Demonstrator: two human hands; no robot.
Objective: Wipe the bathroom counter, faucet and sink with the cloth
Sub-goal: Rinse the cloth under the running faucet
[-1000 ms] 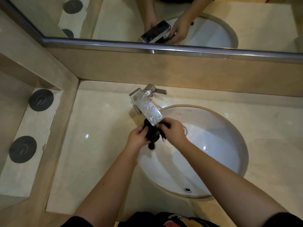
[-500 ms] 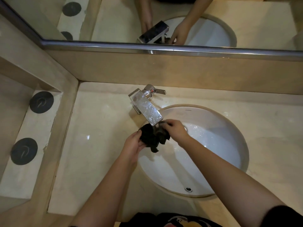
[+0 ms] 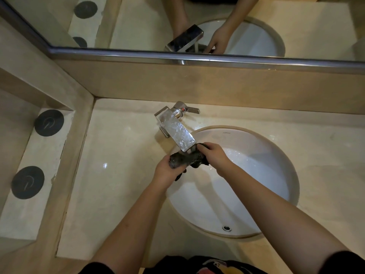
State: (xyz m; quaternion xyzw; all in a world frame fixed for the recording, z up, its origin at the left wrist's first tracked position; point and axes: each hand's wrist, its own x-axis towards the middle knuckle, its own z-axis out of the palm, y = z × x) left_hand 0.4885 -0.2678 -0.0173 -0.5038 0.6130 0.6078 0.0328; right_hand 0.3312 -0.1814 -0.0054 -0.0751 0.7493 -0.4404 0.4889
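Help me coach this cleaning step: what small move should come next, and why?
Probably wring the cloth over the sink: both the left hand and right hand grip it, stretched out under the faucet spout, where the mirror shows water running.

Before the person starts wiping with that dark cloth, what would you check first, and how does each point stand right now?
1. Dark wet cloth gripped by both the left hand and the right hand: ok.
2. Cloth under the square chrome faucet spout: ok.
3. Water shut off: not ok; the mirror shows it running.
4. Cloth wrung out: cannot tell.
5. White round sink free of objects: ok.
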